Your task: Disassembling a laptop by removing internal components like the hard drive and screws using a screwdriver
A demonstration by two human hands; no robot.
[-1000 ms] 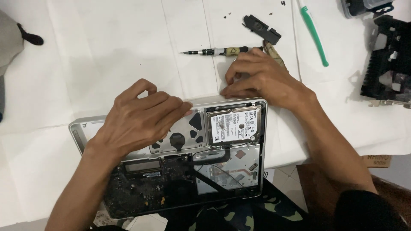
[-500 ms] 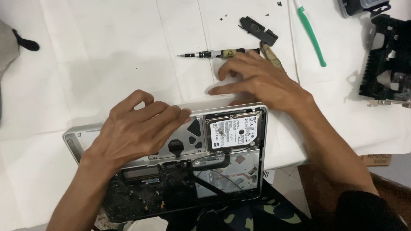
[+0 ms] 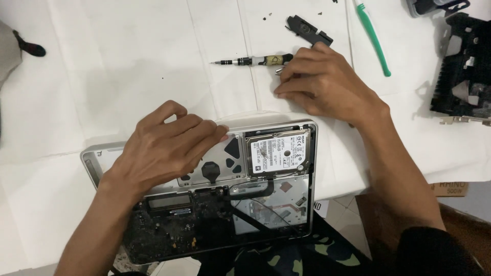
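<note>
An opened silver laptop (image 3: 307,153) lies bottom up at the table's near edge, showing its dark circuit board (image 3: 174,230) and a silver hard drive (image 3: 279,152). My left hand (image 3: 163,148) rests flat on the laptop's left middle, fingers spread toward the drive, holding nothing. My right hand (image 3: 327,84) lies on the white paper beyond the laptop. Its bent fingers touch the handle end of a small precision screwdriver (image 3: 250,61), which lies flat with its tip pointing left. The hand hides the handle's end, so any grip is hidden.
A green plastic pry tool (image 3: 373,38) and a small black part (image 3: 307,30) lie beyond my right hand. A black plastic frame (image 3: 463,71) sits at the right edge. A grey object (image 3: 10,51) is at far left. White paper (image 3: 128,61) covers the table.
My right hand has moved away from the laptop's far edge and up to the screwdriver's handle. My left hand has stayed on the laptop.
</note>
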